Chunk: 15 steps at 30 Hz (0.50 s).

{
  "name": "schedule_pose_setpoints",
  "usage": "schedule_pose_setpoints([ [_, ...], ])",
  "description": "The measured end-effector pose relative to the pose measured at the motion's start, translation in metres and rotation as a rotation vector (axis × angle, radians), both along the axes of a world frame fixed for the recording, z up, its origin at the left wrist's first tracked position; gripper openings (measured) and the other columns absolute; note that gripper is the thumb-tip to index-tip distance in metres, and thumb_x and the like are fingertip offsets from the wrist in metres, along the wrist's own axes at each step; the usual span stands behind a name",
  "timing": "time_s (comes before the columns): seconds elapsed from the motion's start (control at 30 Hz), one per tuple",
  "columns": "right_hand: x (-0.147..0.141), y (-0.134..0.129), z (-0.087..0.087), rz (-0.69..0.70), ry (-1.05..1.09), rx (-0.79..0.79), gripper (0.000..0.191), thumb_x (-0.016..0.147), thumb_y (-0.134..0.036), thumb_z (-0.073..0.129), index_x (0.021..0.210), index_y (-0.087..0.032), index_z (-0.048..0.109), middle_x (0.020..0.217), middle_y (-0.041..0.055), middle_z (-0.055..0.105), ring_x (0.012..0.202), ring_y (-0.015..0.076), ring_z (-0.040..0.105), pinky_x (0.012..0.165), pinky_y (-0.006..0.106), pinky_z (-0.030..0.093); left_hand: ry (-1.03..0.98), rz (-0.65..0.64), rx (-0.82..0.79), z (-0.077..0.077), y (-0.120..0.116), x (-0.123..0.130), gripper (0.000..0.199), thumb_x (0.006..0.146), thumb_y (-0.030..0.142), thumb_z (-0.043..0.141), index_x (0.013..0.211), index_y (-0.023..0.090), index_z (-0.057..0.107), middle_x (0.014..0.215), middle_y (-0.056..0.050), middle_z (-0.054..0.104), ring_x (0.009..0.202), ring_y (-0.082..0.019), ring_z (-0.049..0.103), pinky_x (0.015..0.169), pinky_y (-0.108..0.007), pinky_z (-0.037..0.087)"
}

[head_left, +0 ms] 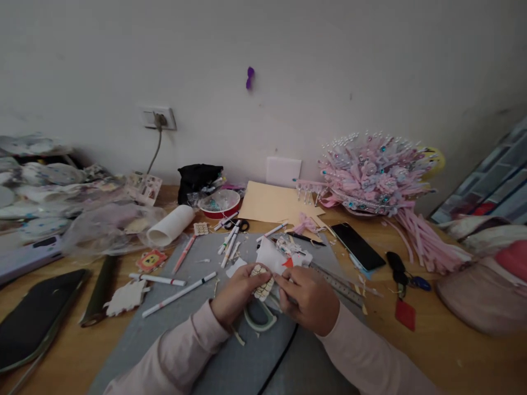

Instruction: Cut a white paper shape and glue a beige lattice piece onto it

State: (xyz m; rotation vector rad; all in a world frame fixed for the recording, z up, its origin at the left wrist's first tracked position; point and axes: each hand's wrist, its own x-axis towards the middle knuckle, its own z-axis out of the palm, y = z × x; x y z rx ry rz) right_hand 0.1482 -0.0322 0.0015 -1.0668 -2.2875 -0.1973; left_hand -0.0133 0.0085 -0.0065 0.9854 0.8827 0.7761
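Over the grey cutting mat, my left hand pinches a small cream piece with dark lines between thumb and fingers. My right hand is closed beside it, its fingertips at the piece's right edge; what they hold, if anything, is too small to make out. Just below the hands, a pale green scissor handle lies on the mat. Behind them are white scraps and a small orange-red piece. Markers lie to the left.
A ruler, a black phone and keys lie to the right. Behind them stands a pink beaded headdress. At the back are a red-rimmed bowl and cream paper. A white roll lies left.
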Motion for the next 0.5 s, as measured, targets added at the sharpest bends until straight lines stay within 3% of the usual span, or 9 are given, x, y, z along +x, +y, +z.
schedule_pose_setpoints([
  [0.17, -0.001, -0.001, -0.004, 0.07, 0.093, -0.011, 0.025, 0.081, -0.018, 0.041, 0.084, -0.015, 0.065, 0.07, 0.0066, 0.061, 0.061, 0.0166, 0.055, 0.055, 0.027, 0.041, 0.025, -0.008, 0.003, 0.001, 0.0, 0.002, 0.021, 0.053, 0.03, 0.067, 0.058, 0.012, 0.057, 0.049, 0.004, 0.05, 0.046, -0.008, 0.04, 0.048, -0.022, 0.029],
  [0.27, -0.002, -0.003, 0.003, 0.197, 0.281, -0.075, 0.024, 0.081, -0.017, 0.041, 0.077, -0.017, 0.065, 0.068, 0.0044, 0.062, 0.059, 0.0132, 0.056, 0.055, 0.024, 0.042, 0.027, 0.033, 0.023, -0.001, 0.001, 0.002, 0.021, 0.054, 0.03, 0.067, 0.061, 0.013, 0.057, 0.049, 0.005, 0.049, 0.046, -0.008, 0.039, 0.048, -0.021, 0.029],
  [0.33, 0.004, -0.001, 0.011, 0.192, 0.372, -0.13, 0.024, 0.08, -0.016, 0.042, 0.071, -0.017, 0.063, 0.065, 0.003, 0.062, 0.058, 0.0119, 0.057, 0.056, 0.022, 0.043, 0.041, 0.055, 0.037, -0.004, 0.003, 0.001, 0.022, 0.056, 0.032, 0.066, 0.062, 0.013, 0.056, 0.05, 0.005, 0.05, 0.046, -0.008, 0.04, 0.048, -0.021, 0.029],
  [0.4, 0.021, 0.007, 0.02, -0.005, 0.397, -0.182, 0.021, 0.08, -0.017, 0.044, 0.068, -0.017, 0.061, 0.065, 0.0028, 0.063, 0.061, 0.0128, 0.058, 0.06, 0.023, 0.044, 0.039, 0.077, 0.046, -0.007, 0.007, 0.0, 0.024, 0.058, 0.035, 0.065, 0.063, 0.013, 0.056, 0.052, 0.004, 0.051, 0.047, -0.009, 0.042, 0.049, -0.022, 0.03],
  [0.5, 0.068, 0.028, 0.028, -0.55, 0.298, -0.253, 0.014, 0.077, -0.023, 0.051, 0.081, -0.016, 0.062, 0.078, 0.0078, 0.067, 0.072, 0.0187, 0.062, 0.066, 0.029, 0.046, 0.033, 0.14, 0.042, -0.01, 0.01, -0.001, 0.026, 0.058, 0.037, 0.067, 0.063, 0.013, 0.057, 0.053, 0.004, 0.051, 0.047, -0.009, 0.043, 0.048, -0.022, 0.03],
])
